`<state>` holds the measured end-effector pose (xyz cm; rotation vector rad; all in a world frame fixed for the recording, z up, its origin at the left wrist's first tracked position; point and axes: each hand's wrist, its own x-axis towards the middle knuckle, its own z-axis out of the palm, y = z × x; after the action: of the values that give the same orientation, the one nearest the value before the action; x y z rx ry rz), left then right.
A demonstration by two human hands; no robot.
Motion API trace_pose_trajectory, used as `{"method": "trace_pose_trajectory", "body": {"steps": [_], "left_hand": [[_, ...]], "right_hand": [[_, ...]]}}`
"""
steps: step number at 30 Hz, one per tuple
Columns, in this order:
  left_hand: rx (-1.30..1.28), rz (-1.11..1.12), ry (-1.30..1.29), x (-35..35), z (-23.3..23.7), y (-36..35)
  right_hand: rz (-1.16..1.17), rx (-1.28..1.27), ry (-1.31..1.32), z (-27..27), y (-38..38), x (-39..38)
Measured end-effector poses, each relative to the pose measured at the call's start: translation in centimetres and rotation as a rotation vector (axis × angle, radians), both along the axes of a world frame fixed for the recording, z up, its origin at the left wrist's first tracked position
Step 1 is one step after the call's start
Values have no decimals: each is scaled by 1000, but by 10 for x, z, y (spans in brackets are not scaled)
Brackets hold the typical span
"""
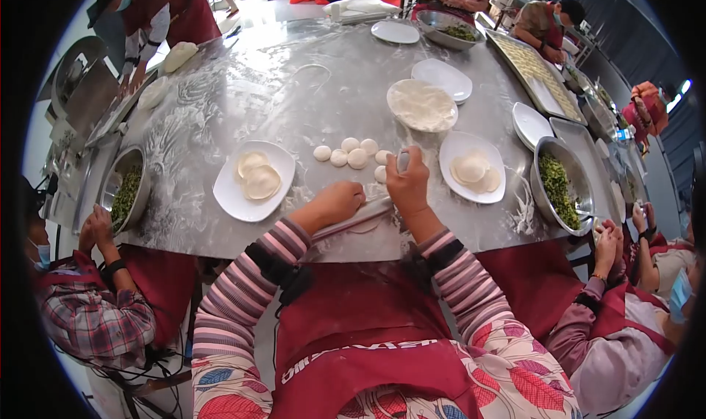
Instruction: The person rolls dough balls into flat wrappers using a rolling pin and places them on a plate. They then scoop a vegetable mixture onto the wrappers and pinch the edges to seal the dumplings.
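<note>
My right hand [409, 187] is closed around a rolling pin, whose pale grey end [402, 161] shows between thumb and fingers. My left hand [337, 202] is closed low over the table's near edge, its fingertips turned in; I cannot tell what they hold. Between my wrists lies a greyish, fold-like strip [360, 217]. Just beyond my hands, several small white dough rounds [358, 158] sit on the steel. Rolled wrappers [261, 182] lie on a white plate [230, 200] to the left. More wrappers [471, 169] rest on another white plate [491, 148] to the right.
A bowl of flour [421, 104] stands ahead on the floury steel table [243, 88]. Steel bowls of chopped green filling stand left [140, 158] and right [540, 191]. A tray of dumplings [533, 69] lies far right. Co-workers [95, 301] sit close on both sides.
</note>
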<state>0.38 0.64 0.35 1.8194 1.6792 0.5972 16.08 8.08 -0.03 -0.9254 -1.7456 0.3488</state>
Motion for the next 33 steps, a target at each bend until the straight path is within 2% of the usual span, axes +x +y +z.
{"method": "trace_pose_trajectory", "body": {"steps": [2, 3, 4, 6, 8, 9, 10, 11, 15, 17, 19, 21, 22, 23, 24, 26, 27, 29, 31, 32, 33], "left_hand": [[-7, 17, 47, 0, -4, 0], [3, -41, 80, -1, 0, -6], [10, -97, 114, -3, 0, -11], [13, -63, 35, -7, 0, -15], [-221, -77, -174, -6, 7, -21], [-236, -88, -170, -3, 4, -22], [-148, -54, -123, -1, 1, -17], [-48, -17, -75, 1, -1, -11], [28, -10, 63, 6, 1, 3], [-132, -81, 56, 6, 19, -7], [-159, -16, -44, -1, 9, -14], [-204, 28, -131, 0, -2, -20], [-48, -12, -79, 3, -6, -22], [121, -52, -28, 5, -6, -21], [122, -62, -20, 8, -1, -16], [-29, 86, -15, 14, 8, -7], [-57, 30, -25, 11, -1, 1], [-66, 30, -31, 8, 1, 1], [-95, 37, -39, 5, -1, -8], [-104, 34, -96, 2, -2, -16], [-114, 31, -150, 0, -2, -21]], "right_hand": [[11, -42, -10, 1, -7, 4], [19, 36, 11, 0, -17, 15], [12, -46, 5, -7, -31, 31], [25, -60, 41, -10, -48, 44], [-1, 61, -33, -8, -55, 47], [-40, 123, -134, -10, -40, 39], [-16, 34, -1, -4, -28, 25], [3, 12, 20, 0, -14, 11], [6, 27, 24, 4, -12, 8], [10, 46, -43, -9, -40, 38], [17, 64, -98, -7, -53, 47], [16, -56, 79, 1, -66, 48], [-76, 362, -382, -1, -45, 45], [-11, -22, -8, -5, -33, 29], [5, 0, 12, -1, -19, 16], [31, -58, -9, -1, -2, 3], [33, -49, -10, 2, -4, 5], [16, 39, -16, 2, -22, 20], [-33, 124, -152, -16, -48, 50], [-23, 121, -153, -14, -58, 51], [-1, 24, -40, -7, -67, 53]]}}
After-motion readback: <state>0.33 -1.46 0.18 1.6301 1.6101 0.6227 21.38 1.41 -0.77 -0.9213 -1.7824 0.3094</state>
